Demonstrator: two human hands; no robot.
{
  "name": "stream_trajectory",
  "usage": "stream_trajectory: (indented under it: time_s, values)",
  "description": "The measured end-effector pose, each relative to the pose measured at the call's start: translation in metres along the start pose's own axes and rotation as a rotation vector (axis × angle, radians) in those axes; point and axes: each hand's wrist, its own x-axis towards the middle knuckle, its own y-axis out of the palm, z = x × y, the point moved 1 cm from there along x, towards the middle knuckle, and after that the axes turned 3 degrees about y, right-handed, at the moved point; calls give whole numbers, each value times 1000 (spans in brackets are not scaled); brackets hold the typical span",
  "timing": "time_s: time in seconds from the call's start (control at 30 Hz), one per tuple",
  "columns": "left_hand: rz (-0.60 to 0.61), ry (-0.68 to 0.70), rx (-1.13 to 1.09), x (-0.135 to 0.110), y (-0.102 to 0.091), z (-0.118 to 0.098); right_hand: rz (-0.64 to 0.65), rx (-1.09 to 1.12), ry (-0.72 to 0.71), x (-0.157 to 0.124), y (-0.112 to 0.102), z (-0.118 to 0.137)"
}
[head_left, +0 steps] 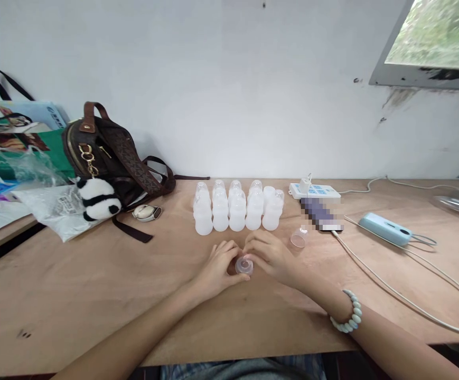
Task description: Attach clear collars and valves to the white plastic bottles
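Note:
A small clear plastic bottle-top piece [244, 266], round with a ringed rim and a raised middle, is between my hands just above or on the table. My left hand [219, 269] curves round its left side, thumb at the near edge. From the right, my right hand [271, 256] pinches at its upper part with the fingertips. Beyond them stand several frosted white baby bottles [237, 212] in two rows, most under clear domed caps. One back-row bottle [269, 192] shows no dome. A loose clear cap [298, 240] rests right of my right hand.
To the right are a phone [318, 211] on a cable, a power strip [324, 191] and a light-blue power bank [385, 228]. At left are a brown backpack [114, 153], a panda plush [99, 199], a watch [147, 212] and a plastic bag [55, 211].

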Motion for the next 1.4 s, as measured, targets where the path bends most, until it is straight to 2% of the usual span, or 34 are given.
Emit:
stream_trajectory:
  time_s: [0.03,0.1,0.17,0.2,0.23,0.3,0.37,0.43,0.57,0.63,0.7,0.77,0.83,0.87,0.9,0.97,1.07,1.13,1.2,1.23,1.3,1.37,1.4]
  values:
    - [1,0,-8,0,0,0,-73,21,26,3,-10,-2]
    - [8,-13,-28,-2,-1,-1,-327,-13,101,10,-35,-13]
    - [15,-29,-39,-2,-1,-2,-541,-106,239,17,-63,-35]
    - [15,-33,-41,-2,-1,-2,-590,-137,306,21,-75,-49]
    - [13,-35,-43,-2,-1,-2,-547,-172,368,26,-85,-65]
    - [6,-40,-51,-2,-1,-1,-310,-206,419,35,-95,-96]
    - [0,-40,-64,-2,0,1,-180,-169,414,43,-95,-121]
    - [-4,-29,-77,-2,1,3,-111,-127,409,50,-86,-138]
    - [-5,-18,-111,-3,0,4,-136,-67,433,54,-66,-155]
    - [-12,-25,-132,-4,-1,4,-193,-48,449,53,-65,-160]
    - [-21,-23,-157,-4,-2,4,-282,-42,468,49,-74,-162]
    - [-46,-13,-191,-4,-4,4,-416,-49,485,44,-88,-157]
    - [-109,11,-246,-4,-6,5,-585,1,474,40,-102,-141]
    - [-160,28,-279,-4,-7,6,-702,98,445,38,-106,-129]
    - [-218,51,-314,-3,-8,6,-727,230,409,36,-107,-115]
    - [-336,115,-394,-4,-10,8,-622,432,372,34,-99,-84]
    - [-441,197,-510,-5,-13,8,-317,607,396,27,-62,-43]
    - [-464,171,-493,-6,-16,6,-153,724,398,19,-31,-25]
    - [-490,86,-421,-6,-19,4,-9,851,435,10,-3,-18]
    - [-509,41,-399,-6,-21,3,-2,895,468,6,6,-17]
    - [-566,-36,-407,-4,-26,1,-29,882,554,0,16,-17]
    - [-637,-94,-446,-3,-30,0,-15,692,625,-4,18,-17]
    - [-664,-118,-465,-3,-31,1,50,555,632,-5,17,-16]
